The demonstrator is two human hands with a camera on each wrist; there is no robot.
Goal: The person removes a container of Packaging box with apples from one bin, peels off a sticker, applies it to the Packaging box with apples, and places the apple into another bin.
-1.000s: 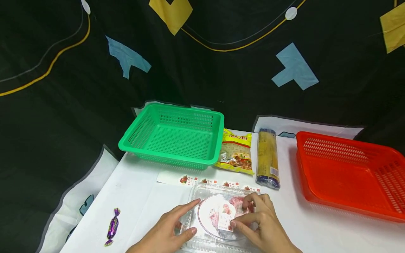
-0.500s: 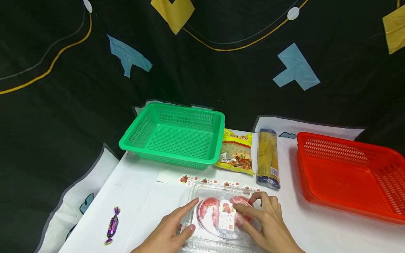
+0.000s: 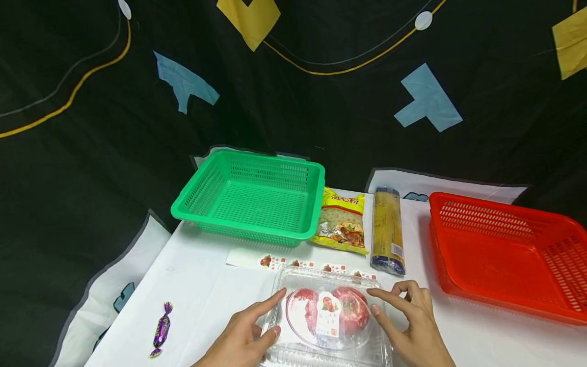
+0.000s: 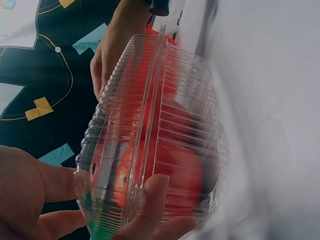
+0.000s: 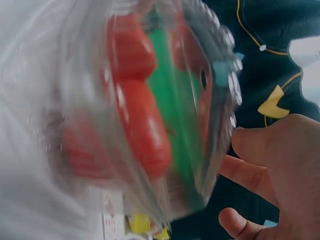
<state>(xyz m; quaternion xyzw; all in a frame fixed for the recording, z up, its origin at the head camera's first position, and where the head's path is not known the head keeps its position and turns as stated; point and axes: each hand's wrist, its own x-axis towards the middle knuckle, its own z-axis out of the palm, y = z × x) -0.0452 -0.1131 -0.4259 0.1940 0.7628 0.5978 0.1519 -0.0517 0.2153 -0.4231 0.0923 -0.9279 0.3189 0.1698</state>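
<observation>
- We have the clear clamshell box (image 3: 326,316) flat on the white table (image 3: 197,300), between both hands.
- Left hand (image 3: 243,336) grips its left edge, thumb and forefinger curled on the wall; right hand (image 3: 415,326) lies relaxed with fingertips at the right edge, gripping nothing.
- Risk, our call: the one-sided hold could let the slick, ribbed plastic twist or the lid pop.
- Inside: two red fruits (image 3: 350,311) under a round label (image 3: 328,315).
</observation>
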